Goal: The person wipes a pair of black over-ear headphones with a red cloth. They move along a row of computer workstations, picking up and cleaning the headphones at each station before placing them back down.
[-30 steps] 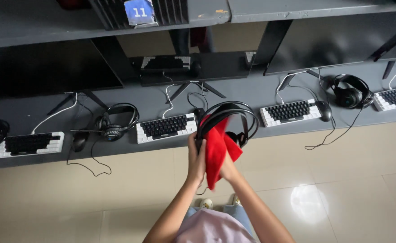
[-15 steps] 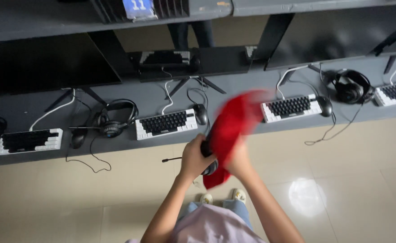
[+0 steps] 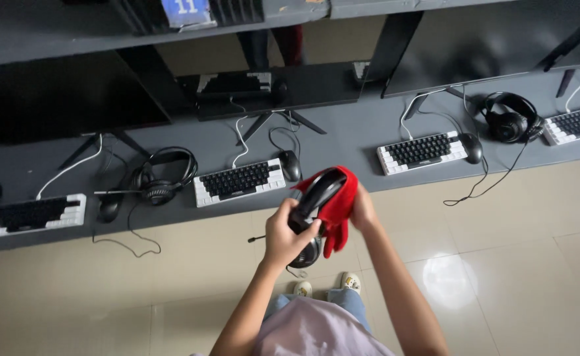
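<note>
I hold a black headset [image 3: 311,201] in front of me, above the floor and just short of the grey desk [image 3: 342,142]. My left hand [image 3: 283,234] grips its lower ear cup, and the thin microphone boom sticks out to the left. My right hand [image 3: 362,209] presses a red cloth [image 3: 339,204] against the headset's band; the cloth drapes over the band and hangs down behind it. The far ear cup is hidden by the cloth.
On the desk lie several black-and-white keyboards [image 3: 240,181], computer mice [image 3: 291,165] and two other headsets [image 3: 164,178] [image 3: 511,118] with trailing cables. Dark monitors [image 3: 270,86] stand behind them. Tiled floor and my feet [image 3: 326,285] lie below.
The headset has dropped from upright near the desk to a tilted position lower in my hands. The red cloth swept over it and now wraps the band.
</note>
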